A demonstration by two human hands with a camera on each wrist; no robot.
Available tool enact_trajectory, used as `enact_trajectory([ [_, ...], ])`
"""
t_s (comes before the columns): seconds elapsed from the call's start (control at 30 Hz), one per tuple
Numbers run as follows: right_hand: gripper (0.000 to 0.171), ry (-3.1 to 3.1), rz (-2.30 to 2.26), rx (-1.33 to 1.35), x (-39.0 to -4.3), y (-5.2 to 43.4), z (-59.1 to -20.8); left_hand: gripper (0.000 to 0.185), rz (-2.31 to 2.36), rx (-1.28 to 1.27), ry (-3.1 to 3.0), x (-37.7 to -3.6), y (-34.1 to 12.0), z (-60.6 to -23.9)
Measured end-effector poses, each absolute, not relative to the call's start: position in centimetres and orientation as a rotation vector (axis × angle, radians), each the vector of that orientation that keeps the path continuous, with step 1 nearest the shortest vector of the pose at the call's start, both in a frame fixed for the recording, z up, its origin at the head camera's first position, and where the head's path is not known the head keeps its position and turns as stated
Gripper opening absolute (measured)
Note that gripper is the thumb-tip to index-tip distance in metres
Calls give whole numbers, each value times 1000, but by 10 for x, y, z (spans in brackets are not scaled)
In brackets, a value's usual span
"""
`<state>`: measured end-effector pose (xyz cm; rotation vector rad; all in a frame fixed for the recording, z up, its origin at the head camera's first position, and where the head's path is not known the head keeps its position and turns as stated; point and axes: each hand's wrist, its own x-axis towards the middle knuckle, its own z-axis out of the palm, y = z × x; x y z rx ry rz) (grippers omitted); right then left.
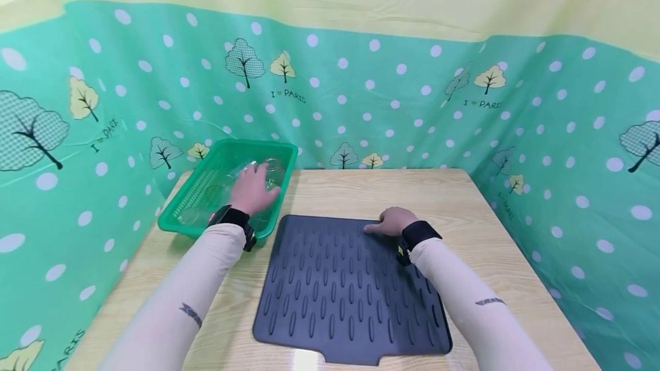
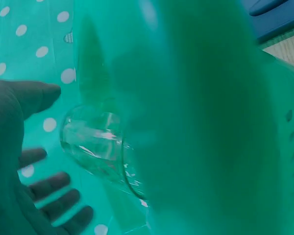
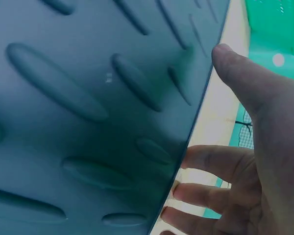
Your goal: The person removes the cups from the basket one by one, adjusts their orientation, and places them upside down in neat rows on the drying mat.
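A green plastic basket stands at the table's back left with several clear glasses in it. My left hand reaches into it, fingers spread and straight, right beside a clear glass lying on its side; nothing is gripped. A dark grey ribbed mat lies flat in the middle of the wooden table. At its far edge rests my right hand. The thumb hangs just above the mat, and the fingers lie relaxed on the table along that edge.
The light wooden table is closed in on three sides by green dotted cloth walls. The basket's wall fills the left wrist view, blurred and close. Bare wood shows to the right of the mat and behind it.
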<state>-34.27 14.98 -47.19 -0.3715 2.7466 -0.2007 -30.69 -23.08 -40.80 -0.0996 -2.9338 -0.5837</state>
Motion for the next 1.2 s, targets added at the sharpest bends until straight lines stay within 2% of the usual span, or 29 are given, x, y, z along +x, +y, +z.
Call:
enact_trajectory([
  [0.23,74,2761,-169,-340,-341,148,-473,88,-563,116,-3064,-305,-238,-410],
  [0.4,71,2753,-173,-326,-344,147,-472,89,-537,173,-3116,-309,-240,-416],
  [0.7,69,2734,-177,-359,-349,148,-471,74,-605,159,-3137,-310,-240,-423],
  [1.2,72,2700,-146,-351,-354,149,-462,86,-582,105,-3210,-319,-242,-427],
])
